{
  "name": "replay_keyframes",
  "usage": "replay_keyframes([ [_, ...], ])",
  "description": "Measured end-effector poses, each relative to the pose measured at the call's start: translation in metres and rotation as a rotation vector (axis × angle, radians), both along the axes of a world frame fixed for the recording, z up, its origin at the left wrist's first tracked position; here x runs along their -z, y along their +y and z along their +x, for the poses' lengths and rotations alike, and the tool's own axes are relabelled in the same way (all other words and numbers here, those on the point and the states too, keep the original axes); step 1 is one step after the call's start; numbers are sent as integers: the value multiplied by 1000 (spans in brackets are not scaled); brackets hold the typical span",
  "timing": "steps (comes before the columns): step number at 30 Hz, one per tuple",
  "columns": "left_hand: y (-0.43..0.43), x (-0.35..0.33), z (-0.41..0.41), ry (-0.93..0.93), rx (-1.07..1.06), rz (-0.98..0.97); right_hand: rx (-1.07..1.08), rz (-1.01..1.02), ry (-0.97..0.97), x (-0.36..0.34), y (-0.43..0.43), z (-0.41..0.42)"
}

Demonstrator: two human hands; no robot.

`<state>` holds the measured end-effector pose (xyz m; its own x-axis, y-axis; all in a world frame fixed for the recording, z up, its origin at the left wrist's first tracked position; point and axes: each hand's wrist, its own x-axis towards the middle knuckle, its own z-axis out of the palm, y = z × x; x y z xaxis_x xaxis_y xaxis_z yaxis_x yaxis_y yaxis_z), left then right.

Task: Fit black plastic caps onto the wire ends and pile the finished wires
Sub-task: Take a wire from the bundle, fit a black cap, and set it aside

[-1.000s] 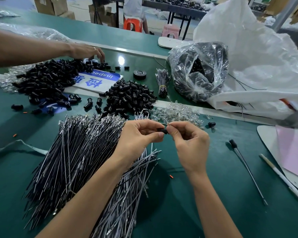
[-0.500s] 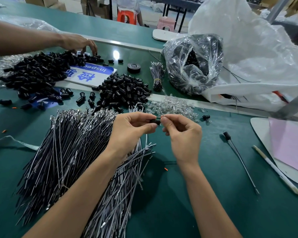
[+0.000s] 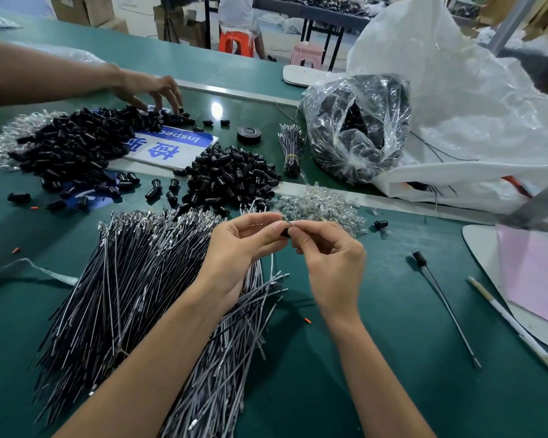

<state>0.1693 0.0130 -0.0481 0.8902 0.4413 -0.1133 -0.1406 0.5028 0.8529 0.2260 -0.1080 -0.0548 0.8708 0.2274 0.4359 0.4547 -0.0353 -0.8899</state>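
Note:
My left hand (image 3: pixel 234 248) and my right hand (image 3: pixel 329 260) meet above the green table, their fingertips pinching a small black cap (image 3: pixel 285 232) between them. A thin wire (image 3: pixel 272 263) hangs down from the cap under my left hand. A big pile of black and silver wires (image 3: pixel 133 279) lies below and left of my hands. A heap of loose black caps (image 3: pixel 231 178) sits just beyond them. One finished wire with a cap (image 3: pixel 437 292) lies on the table to the right.
Another person's hand (image 3: pixel 152 90) picks at a larger heap of caps (image 3: pixel 73 143) at far left. A heap of clear small parts (image 3: pixel 317 203), a tape roll (image 3: pixel 249 134), a tied wire bundle (image 3: pixel 291 147), plastic bags (image 3: pixel 358 128) and a white stick (image 3: pixel 513 324) lie around.
My hands stay together on the cap and wire, with only small finger shifts. The other person's hand has moved slightly along the far cap heap.

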Motion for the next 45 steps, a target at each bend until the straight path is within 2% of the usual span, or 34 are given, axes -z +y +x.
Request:
replay_keyframes([
  [6,1,0,1,13,1,-121,3,20,-1,-1,2,-3],
  [9,1,-1,1,-5,-18,-114,34,49,65,-2,1,-2],
  [14,1,-2,1,-46,-64,-79,8,-57,131,-6,-9,8],
  [18,1,-2,1,-53,-97,-60,-74,-168,69,-8,-14,10],
  [23,1,-2,2,-76,-97,-63,-61,-193,19,-10,-18,10],
  [45,-4,0,2,-94,-39,-16,-13,-157,-55,-9,-10,5],
])
